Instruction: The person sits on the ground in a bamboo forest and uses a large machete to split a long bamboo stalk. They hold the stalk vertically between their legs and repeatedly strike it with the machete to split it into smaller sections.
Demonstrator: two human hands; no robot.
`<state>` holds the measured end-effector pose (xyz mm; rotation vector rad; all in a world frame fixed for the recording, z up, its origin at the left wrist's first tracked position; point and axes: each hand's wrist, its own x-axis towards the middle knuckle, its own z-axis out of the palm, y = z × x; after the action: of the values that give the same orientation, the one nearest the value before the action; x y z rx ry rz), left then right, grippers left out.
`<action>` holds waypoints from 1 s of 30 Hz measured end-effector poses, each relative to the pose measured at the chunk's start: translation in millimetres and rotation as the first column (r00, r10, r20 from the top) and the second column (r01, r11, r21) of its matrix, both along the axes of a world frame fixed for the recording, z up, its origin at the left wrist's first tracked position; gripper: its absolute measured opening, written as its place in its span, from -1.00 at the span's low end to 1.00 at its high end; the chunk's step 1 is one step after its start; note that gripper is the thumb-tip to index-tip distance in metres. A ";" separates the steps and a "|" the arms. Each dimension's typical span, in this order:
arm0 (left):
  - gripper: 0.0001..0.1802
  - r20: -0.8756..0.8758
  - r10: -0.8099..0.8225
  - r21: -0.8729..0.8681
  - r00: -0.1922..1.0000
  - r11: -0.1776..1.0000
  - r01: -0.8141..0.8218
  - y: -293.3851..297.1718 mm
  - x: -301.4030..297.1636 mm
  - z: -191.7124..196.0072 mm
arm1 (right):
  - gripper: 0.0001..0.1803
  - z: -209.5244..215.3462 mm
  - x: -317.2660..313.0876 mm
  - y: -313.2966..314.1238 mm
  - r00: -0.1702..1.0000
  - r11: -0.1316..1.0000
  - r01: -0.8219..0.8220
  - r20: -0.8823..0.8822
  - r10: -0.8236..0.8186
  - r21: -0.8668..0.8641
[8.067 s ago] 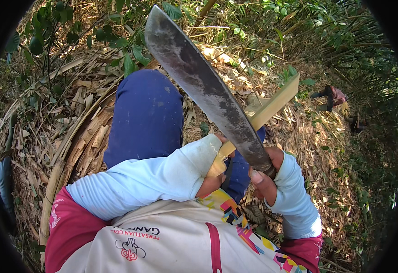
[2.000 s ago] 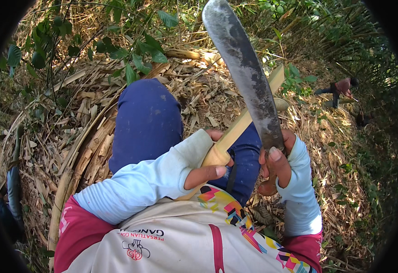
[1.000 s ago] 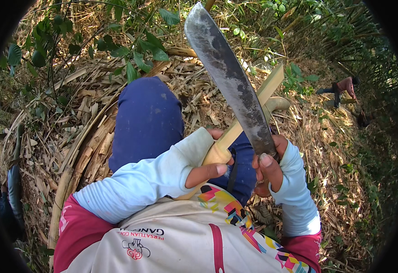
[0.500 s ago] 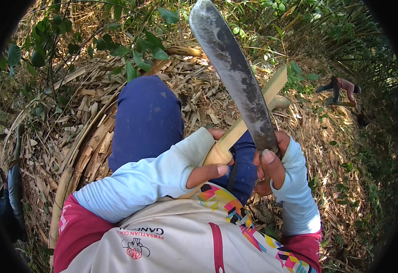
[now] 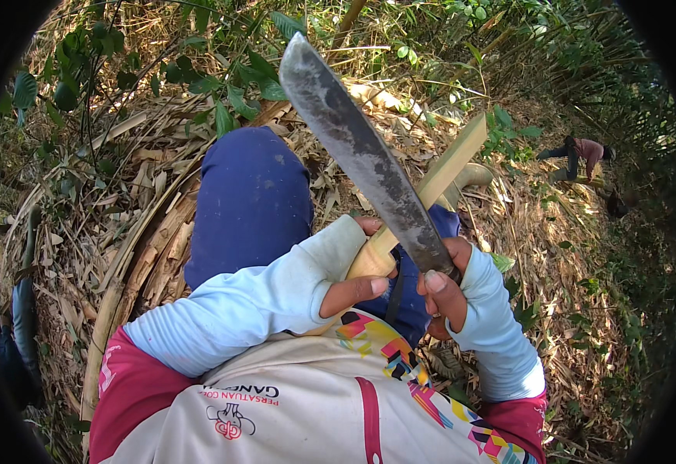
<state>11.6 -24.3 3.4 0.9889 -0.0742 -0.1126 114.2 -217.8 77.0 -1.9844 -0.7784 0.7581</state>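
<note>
The right hand [image 5: 440, 290] is clenched around the handle of a long machete [image 5: 361, 155], whose dark, worn blade points up and away from the person, over the knee in blue trousers [image 5: 251, 201]. The left hand [image 5: 353, 267] grasps the near end of a split bamboo strip [image 5: 438, 182]; its fingers [image 5: 357, 288] are wrapped over the pale wood, just beside the blade. The strip rises slanted toward the upper right, crossing behind the blade. The machete looks heavy toward its broad tip, stiff and sharp along one edge, so I judge it is safe to take only by the handle. The bamboo seems light, hard and rather smooth, with edges that may cut; the best hold is low on its thick end, well clear of the blade. Dry bamboo leaves [image 5: 121, 201] cover the ground around, and another person [image 5: 582, 155] stands far off at the upper right.
</note>
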 end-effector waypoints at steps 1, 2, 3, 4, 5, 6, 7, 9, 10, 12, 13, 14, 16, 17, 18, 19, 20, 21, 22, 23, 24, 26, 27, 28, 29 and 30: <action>-0.32 0.028 0.004 0.010 1.000 1.000 -0.005 0.2 1.1 -0.5 | -0.68 2.3 -0.9 2.3 0.999 0.999 -0.044 0.019 0.044 -0.007; -0.32 0.057 0.003 0.017 0.998 1.000 -0.004 0.5 3.1 -1.0 | -0.68 3.6 -2.0 3.0 0.996 0.997 -0.082 0.039 0.082 -0.016; -0.32 0.086 0.001 0.025 0.996 1.000 -0.003 0.6 4.0 -1.5 | -0.70 1.6 -1.3 2.0 0.997 0.998 -0.058 0.056 0.058 -0.008; -0.34 0.052 0.000 0.012 0.999 1.000 -0.001 0.6 2.7 0.5 | -0.71 -1.8 0.2 0.2 0.997 0.999 -0.034 0.072 0.034 0.000; -0.35 0.020 -0.002 -0.001 1.000 1.000 0.002 0.5 1.2 5.4 | -0.72 -2.7 1.2 -1.2 0.996 1.000 -0.009 0.091 0.008 0.009; -0.37 -0.012 -0.006 -0.014 1.000 1.000 0.005 0.0 0.2 8.2 | -0.72 -0.3 1.0 -1.3 0.999 1.000 0.026 0.039 -0.026 -0.010; -0.37 -0.005 0.004 0.006 1.000 1.000 -0.004 -1.6 0.1 5.8 | -0.73 3.9 0.3 -1.2 0.998 0.998 0.061 -0.012 -0.061 -0.031; -0.36 0.002 0.044 0.055 0.999 0.998 -0.044 -2.6 -1.1 -2.0 | -0.74 7.0 0.3 2.1 0.999 0.997 0.033 -0.039 -0.036 -0.065; -0.36 0.044 0.045 0.056 0.998 0.997 -0.047 -1.6 0.1 -2.0 | -0.74 7.8 -0.3 3.6 1.000 0.997 -0.017 -0.014 0.016 -0.081; -0.36 0.132 0.030 0.049 0.991 0.998 -0.036 -0.5 5.4 0.1 | -0.74 9.1 -1.9 3.0 0.997 0.993 -0.066 0.029 0.069 -0.102; -0.36 0.131 0.040 0.051 0.991 0.998 -0.047 -1.1 5.4 -1.5 | -0.74 8.9 -1.7 2.6 0.996 0.992 -0.074 0.047 0.079 -0.101; -0.37 0.130 0.051 0.055 0.990 0.997 -0.058 -2.1 5.4 -4.4 | -0.74 9.2 -1.0 2.3 0.996 0.992 -0.066 0.054 0.071 -0.104; -0.38 0.091 0.066 0.047 0.994 0.996 -0.070 -4.0 2.8 -5.9 | -0.75 9.6 0.4 1.8 0.998 0.993 -0.031 0.055 0.038 -0.118; -0.39 0.056 0.066 0.037 0.996 0.997 -0.069 -5.1 0.4 -5.0 | -0.75 10.7 1.2 1.9 0.999 0.992 -0.002 0.053 0.009 -0.128; -0.39 0.020 0.067 0.026 0.998 0.997 -0.067 -5.6 -0.6 -3.8 | -0.74 12.7 1.4 2.2 0.998 0.991 -0.025 0.051 0.032 -0.134; -0.40 0.054 0.055 0.043 0.997 0.997 -0.057 -5.0 1.1 -1.9 | -0.74 15.2 1.4 2.5 0.997 0.989 -0.048 0.049 0.056 -0.141; -0.40 0.087 0.046 0.061 0.995 0.997 -0.052 -3.5 3.7 0.4 | -0.74 15.6 1.8 3.1 0.994 0.987 -0.079 0.059 0.087 -0.137; -0.40 0.118 0.036 0.079 0.992 0.996 -0.046 -1.8 5.7 2.5 | -0.73 16.2 2.0 3.6 0.990 0.985 -0.108 0.070 0.118 -0.133; -0.40 0.134 0.037 0.102 0.990 0.993 -0.051 -0.2 7.0 4.3 | -0.73 16.0 2.5 3.8 0.984 0.983 -0.141 0.096 0.153 -0.119; -0.41 0.147 0.035 0.124 0.989 0.991 -0.054 0.7 7.6 5.4 | -0.73 15.5 2.3 3.2 0.975 0.979 -0.172 0.121 0.185 -0.108; -0.42 0.145 0.043 0.125 0.988 0.990 -0.062 -0.3 6.9 4.6 | -0.73 15.5 2.8 2.5 0.981 0.982 -0.144 0.116 0.158 -0.125; -0.43 0.125 0.073 0.111 0.989 0.990 -0.087 -3.6 4.0 0.4 | -0.74 16.8 5.8 2.0 0.988 0.984 -0.088 0.109 0.105 -0.156; -0.45 0.108 0.093 0.096 0.990 0.990 -0.104 -5.1 3.1 -1.1 | -0.74 20.3 6.5 3.2 0.982 0.975 -0.120 0.121 0.143 -0.186; -0.44 0.117 0.065 0.150 0.991 0.985 -0.083 -3.1 4.0 -0.5 | -0.74 26.2 6.8 4.9 0.975 0.965 -0.151 0.131 0.182 -0.216; -0.44 0.125 0.034 0.203 0.992 0.977 -0.059 0.6 5.6 0.7 | -0.74 29.5 6.7 5.7 0.966 0.952 -0.178 0.141 0.217 -0.247; -0.43 0.132 0.003 0.256 0.991 0.966 -0.037 2.7 6.6 1.4 | -0.74 28.9 6.9 6.0 0.949 0.957 -0.202 0.198 0.244 -0.209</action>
<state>18.2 -21.6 4.9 1.2574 -0.1731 -0.0390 121.1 -211.9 105.9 -2.1994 -1.1158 0.7714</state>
